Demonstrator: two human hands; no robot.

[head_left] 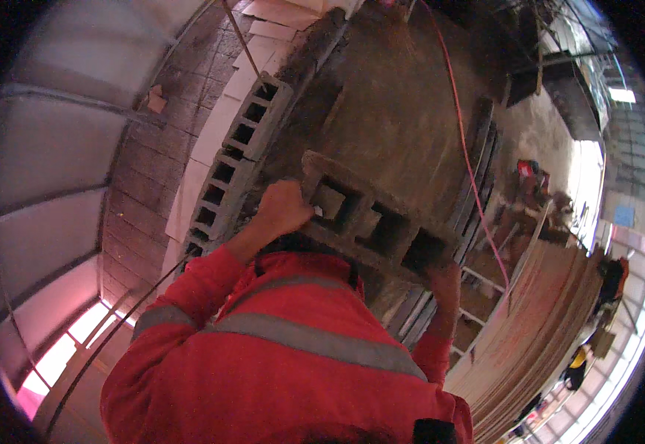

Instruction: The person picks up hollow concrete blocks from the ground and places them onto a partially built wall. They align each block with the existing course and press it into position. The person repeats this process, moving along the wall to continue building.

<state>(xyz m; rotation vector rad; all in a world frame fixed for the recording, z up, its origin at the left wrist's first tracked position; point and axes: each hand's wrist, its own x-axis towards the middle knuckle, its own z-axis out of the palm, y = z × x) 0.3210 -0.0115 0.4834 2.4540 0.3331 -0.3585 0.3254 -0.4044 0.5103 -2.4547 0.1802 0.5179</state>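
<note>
A grey hollow concrete block (359, 254) with three openings is held in front of my chest, tilted down toward the right. My left hand (285, 205) is closed on its left end, near the corner. At the opposite end, my right hand (443, 283) grips the block, its fingers partly hidden. A row of similar hollow blocks (245, 172) runs along the left, openings facing up. My sleeves are red with grey reflective bands.
A taut pink-red line (455, 111) slants down past the block's right side. Another dark cord (242, 41) meets the far end of the block row. Long dark bars (480, 174) lie at right, beside a large stack of boards (533, 325). Pale panels (48, 140) form the left wall.
</note>
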